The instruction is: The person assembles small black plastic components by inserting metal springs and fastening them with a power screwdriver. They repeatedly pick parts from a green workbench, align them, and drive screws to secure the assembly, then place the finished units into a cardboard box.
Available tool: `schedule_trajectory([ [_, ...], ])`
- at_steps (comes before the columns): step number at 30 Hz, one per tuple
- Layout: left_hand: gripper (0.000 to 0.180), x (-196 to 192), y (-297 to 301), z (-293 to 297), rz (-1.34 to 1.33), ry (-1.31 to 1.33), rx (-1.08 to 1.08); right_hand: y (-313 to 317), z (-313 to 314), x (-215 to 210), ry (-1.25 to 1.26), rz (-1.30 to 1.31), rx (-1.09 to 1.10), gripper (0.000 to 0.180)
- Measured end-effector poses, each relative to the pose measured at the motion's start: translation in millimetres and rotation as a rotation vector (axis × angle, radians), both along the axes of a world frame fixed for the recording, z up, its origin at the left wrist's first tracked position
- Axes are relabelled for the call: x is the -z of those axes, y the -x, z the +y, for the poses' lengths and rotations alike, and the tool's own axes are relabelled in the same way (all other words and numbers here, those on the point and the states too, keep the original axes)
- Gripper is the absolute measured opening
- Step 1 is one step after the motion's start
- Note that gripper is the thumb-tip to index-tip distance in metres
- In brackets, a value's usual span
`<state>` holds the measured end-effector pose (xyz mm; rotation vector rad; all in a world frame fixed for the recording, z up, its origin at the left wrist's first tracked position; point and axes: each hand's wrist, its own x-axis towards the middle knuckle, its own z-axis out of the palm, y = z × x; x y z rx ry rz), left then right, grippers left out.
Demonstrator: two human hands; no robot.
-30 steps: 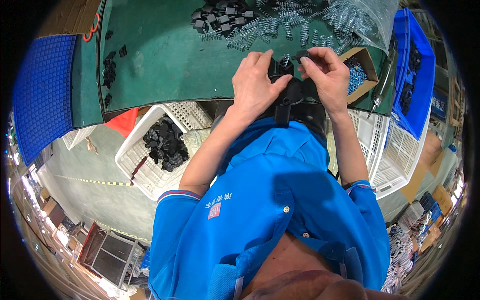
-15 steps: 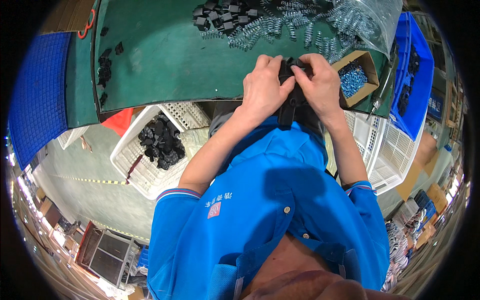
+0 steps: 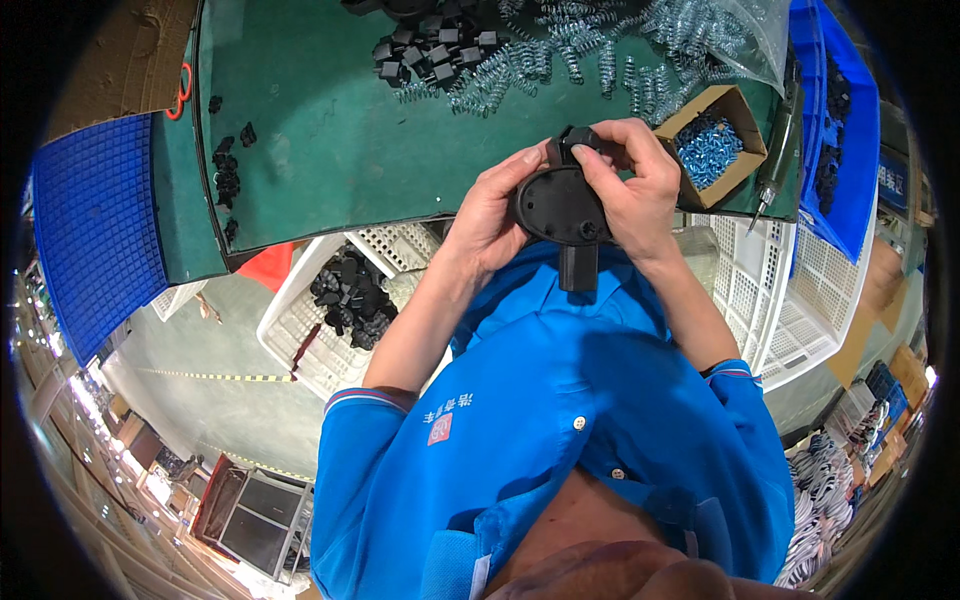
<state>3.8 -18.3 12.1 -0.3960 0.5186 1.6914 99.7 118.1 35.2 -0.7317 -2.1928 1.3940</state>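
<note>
Both my hands hold a black plastic part (image 3: 562, 207) over the near edge of the green table. It has a flat oval plate with small holes and a square stub pointing toward me. My left hand (image 3: 492, 208) grips the plate's left side, its thumb near the top. My right hand (image 3: 632, 185) closes around the right side, thumb on a small black block (image 3: 575, 143) at the part's far end. Whether that block is separate or belongs to the part I cannot tell. Beyond the hands lie metal springs (image 3: 510, 72) and a heap of black blocks (image 3: 437, 50).
An open cardboard box (image 3: 712, 145) of bluish screws sits right of my hands, beside a power screwdriver (image 3: 775, 165). A blue bin (image 3: 850, 130) stands at the far right. White baskets (image 3: 290, 335) flank me below the table (image 3: 320, 150), the left one holding black parts.
The black part has turned so its broad oval plate now faces up. My left hand has slid lower and left along it, and the view has shifted slightly.
</note>
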Motion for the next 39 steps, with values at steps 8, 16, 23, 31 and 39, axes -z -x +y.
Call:
schedule_trajectory([
  [8,0.044,-21.6,-27.2,8.9,0.262,0.039,-0.155,-4.5,4.0,-3.2,-0.174,0.132,0.033,0.019],
  [16,0.038,-19.4,-15.5,7.6,0.566,0.292,-0.083,-13.2,2.3,-6.0,-0.195,0.149,-0.016,0.019],
  [23,0.043,-38.7,-5.8,13.2,0.835,0.332,-0.047,-16.9,8.2,-10.2,-0.092,0.236,-0.014,0.019],
  [31,0.039,-37.0,9.7,16.6,0.684,0.261,0.097,-21.0,6.1,-4.3,0.064,0.273,-0.066,0.018],
  [39,0.043,-6.0,16.3,35.9,2.278,0.416,0.225,-24.5,12.1,64.9,-0.256,0.056,-0.048,0.019],
])
